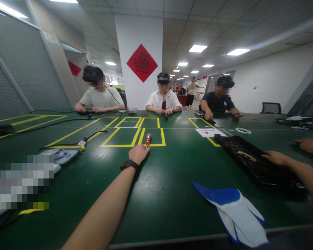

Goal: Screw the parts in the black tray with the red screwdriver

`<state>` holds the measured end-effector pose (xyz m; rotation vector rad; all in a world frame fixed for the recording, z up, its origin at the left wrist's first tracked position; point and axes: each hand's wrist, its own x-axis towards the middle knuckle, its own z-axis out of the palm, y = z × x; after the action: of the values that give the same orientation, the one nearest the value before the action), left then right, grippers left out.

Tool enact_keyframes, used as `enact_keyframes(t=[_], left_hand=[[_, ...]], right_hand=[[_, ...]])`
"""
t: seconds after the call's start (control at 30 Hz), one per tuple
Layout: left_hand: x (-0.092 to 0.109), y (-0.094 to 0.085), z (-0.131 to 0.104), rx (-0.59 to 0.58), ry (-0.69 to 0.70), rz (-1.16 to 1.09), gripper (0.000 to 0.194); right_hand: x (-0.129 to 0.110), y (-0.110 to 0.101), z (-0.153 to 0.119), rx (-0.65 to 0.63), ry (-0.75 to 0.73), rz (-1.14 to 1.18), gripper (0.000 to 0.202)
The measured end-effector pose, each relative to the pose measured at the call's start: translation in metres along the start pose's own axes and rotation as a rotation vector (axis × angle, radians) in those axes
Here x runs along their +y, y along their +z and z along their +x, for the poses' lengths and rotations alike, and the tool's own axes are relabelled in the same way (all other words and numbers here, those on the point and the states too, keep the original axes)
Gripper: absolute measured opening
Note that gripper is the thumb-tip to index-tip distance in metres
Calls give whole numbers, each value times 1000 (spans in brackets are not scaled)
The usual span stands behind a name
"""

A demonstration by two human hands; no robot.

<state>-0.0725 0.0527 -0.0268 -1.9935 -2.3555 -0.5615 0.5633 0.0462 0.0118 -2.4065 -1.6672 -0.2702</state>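
Observation:
My left hand (138,153), with a dark watch at the wrist, reaches out over the green table. Its fingers are closed at the metal shaft of a screwdriver (148,139). The red and dark handle points away from me, beside yellow tape lines (156,146). Part of the grip is hidden behind the hand. My right hand is out of the picture. Near the front edge lie blue and white work gloves (240,211), with no arm in them.
A person's hand (276,158) at right touches a black tray (240,163) holding a small tan piece. A bag-like package (59,156) with a cable lies left. Behind the tray are a paper sheet (211,132) and white ring (243,131). Three people sit opposite.

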Motion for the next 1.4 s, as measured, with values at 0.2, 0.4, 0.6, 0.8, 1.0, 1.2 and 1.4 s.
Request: enact_keyframes(t=[0.2, 0.4, 0.6, 0.8, 1.0, 1.2, 1.4], left_hand=[[2, 1, 7, -26, 33, -12, 37], [2, 1, 8, -41, 36, -21, 41], [-4, 2, 6, 37, 19, -73, 49], [-6, 0, 4, 66, 0, -102, 46], [0, -10, -1, 81, -10, -124, 47], [20, -28, -13, 213, 119, -56, 48], [51, -44, -35, 94, 521, -87, 46]], right_hand=[[-48, -48, -16, -310, -70, 251, 21], [-190, -77, -45, -278, -292, 184, 26], [-317, -34, -86, -264, -427, 239, 26], [-371, -12, -113, -246, -468, 246, 30], [-378, -7, -116, -260, -449, 244, 29], [-380, -20, -134, -116, -401, 334, 44], [-414, -42, -148, -234, -564, 1242, 46]])
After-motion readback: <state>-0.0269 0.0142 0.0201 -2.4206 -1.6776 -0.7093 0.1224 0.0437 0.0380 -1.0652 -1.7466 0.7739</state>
